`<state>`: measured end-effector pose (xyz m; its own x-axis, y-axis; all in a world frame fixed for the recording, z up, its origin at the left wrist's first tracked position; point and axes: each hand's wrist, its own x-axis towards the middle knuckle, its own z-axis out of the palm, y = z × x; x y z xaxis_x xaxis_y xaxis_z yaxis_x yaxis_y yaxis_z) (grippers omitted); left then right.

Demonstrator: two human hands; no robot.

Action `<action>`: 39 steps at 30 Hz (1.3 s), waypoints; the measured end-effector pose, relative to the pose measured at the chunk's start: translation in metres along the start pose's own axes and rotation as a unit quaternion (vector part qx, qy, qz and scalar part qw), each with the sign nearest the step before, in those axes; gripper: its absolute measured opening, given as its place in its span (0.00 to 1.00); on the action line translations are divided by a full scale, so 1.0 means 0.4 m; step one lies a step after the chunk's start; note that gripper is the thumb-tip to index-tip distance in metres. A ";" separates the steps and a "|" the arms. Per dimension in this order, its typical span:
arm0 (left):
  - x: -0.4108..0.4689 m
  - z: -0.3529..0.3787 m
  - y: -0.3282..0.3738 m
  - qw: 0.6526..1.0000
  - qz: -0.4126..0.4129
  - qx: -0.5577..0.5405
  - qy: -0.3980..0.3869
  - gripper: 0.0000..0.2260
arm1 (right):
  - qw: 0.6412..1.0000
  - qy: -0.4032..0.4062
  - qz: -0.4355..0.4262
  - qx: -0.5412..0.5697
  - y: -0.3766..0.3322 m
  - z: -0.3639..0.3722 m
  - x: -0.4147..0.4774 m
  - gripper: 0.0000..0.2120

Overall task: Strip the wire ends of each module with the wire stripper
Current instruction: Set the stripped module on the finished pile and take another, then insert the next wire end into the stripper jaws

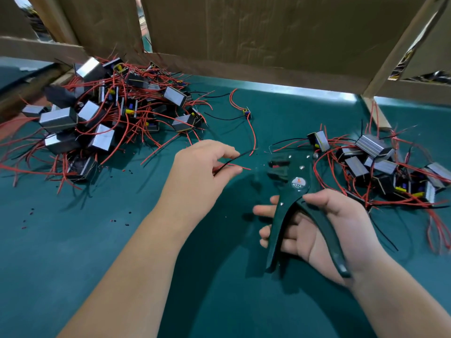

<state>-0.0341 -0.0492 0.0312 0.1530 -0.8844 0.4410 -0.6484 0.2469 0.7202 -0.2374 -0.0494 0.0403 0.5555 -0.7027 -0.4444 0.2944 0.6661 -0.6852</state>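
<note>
1. Pinching a red wire [244, 167] and a black wire [240, 156] between thumb and fingers [227, 150] of the left hand [205, 167], centre of the frame, just above the green table [122, 240]. Free ends aimed right, long axes running roughly left to right, tips near the tool's gaping jaws but not touching them.
2. Gripping the wire stripper [292, 176] in the right hand [336, 228], lower right of centre, fingers curled round the splayed handles. Head pointing up and slightly left, long axis running from the lower right toward the centre.
3. Thin, light and floppy by the look of both wires. Probably best pinched close to the tips to stop any droop on the way into the jaws.
4. Rigid and heavier, judging by the stripper's build. Best taken at the handles, as here.
5. Heaped modules [58, 119] at upper left, a second heap [371, 143] at right, cardboard [244, 32] walling the back. Module belonging to the pinched wires hidden; impossible to tell which.
</note>
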 end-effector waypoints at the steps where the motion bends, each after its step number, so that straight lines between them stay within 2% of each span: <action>1: 0.000 0.000 -0.001 1.000 -0.001 -0.010 0.005 0.08 | 1.000 0.009 0.027 0.005 -0.002 -0.005 0.000 0.22; 5: 0.002 -0.002 0.002 0.998 -0.041 -0.050 0.018 0.02 | 0.997 0.012 0.070 0.021 -0.007 -0.019 0.001 0.25; 11: 0.003 -0.004 0.022 0.986 -0.093 -0.141 -0.003 0.04 | 0.994 -0.025 0.105 0.029 -0.006 -0.021 -0.005 0.23; 14: 0.003 -0.003 0.030 0.973 -0.111 -0.201 -0.018 0.05 | 0.994 -0.057 0.088 0.025 0.001 -0.019 -0.010 0.23; 19: 0.004 -0.004 0.042 0.955 -0.131 -0.265 0.009 0.05 | 0.996 -0.087 0.015 -0.018 0.007 -0.008 -0.013 0.22; 24: 0.003 -0.004 0.053 0.953 -0.094 -0.286 0.034 0.04 | 0.985 -0.161 -0.045 -0.034 0.019 -0.009 -0.020 0.30; 29: 0.003 -0.001 0.058 0.954 -0.044 -0.294 0.041 0.04 | 0.988 -0.137 -0.037 -0.064 0.037 0.001 -0.014 0.33; 34: 0.002 -0.004 0.058 0.955 -0.036 -0.292 0.029 0.04 | 0.983 -0.162 -0.065 -0.049 0.037 0.003 -0.023 0.23; 39: 0.002 -0.009 0.061 0.956 -0.024 -0.292 0.018 0.05 | 0.979 -0.185 -0.067 -0.061 0.030 0.001 -0.033 0.21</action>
<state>-0.0472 -0.0425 0.0509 0.2051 -0.8885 0.4104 -0.1150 0.3946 0.9116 -0.2409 -0.0322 0.0382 0.7681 -0.6286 -0.1222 0.3013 0.5231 -0.7972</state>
